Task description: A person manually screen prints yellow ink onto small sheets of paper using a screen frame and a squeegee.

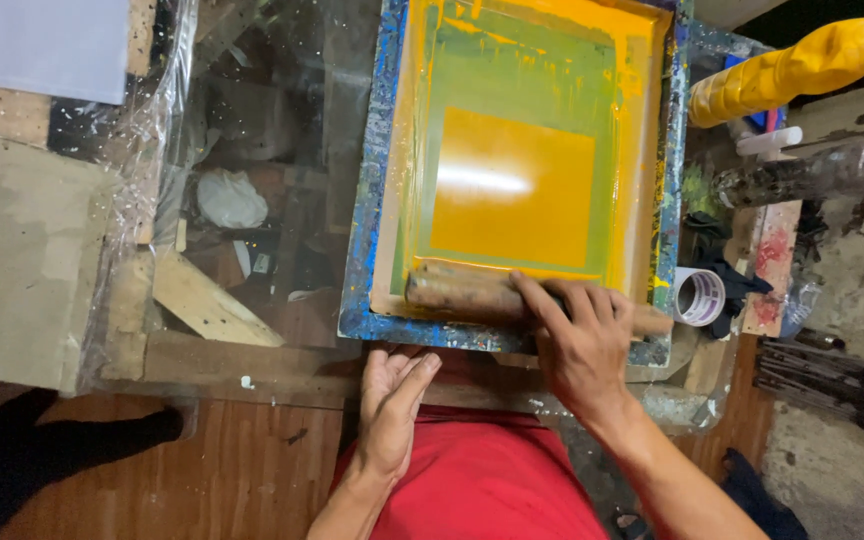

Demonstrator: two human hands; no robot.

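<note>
A screen-printing frame [367,200] with a paint-spattered blue border lies on a glass-topped table. Its mesh is green with a bright yellow ink square [512,185] in the middle. A wooden squeegee [462,290] lies across the frame's near edge. My right hand [580,345] rests over the squeegee's right half, fingers curled on its handle. My left hand [392,405] hangs open below the frame's near edge, palm turned inward, holding nothing.
A roll of tape [698,296] and dark rags sit right of the frame. A yellow-stained bottle [792,70] and a clear plastic bottle [812,170] lie at the far right. Glass tabletop [252,120] with wooden supports extends left. A white sheet [42,45] is at top left.
</note>
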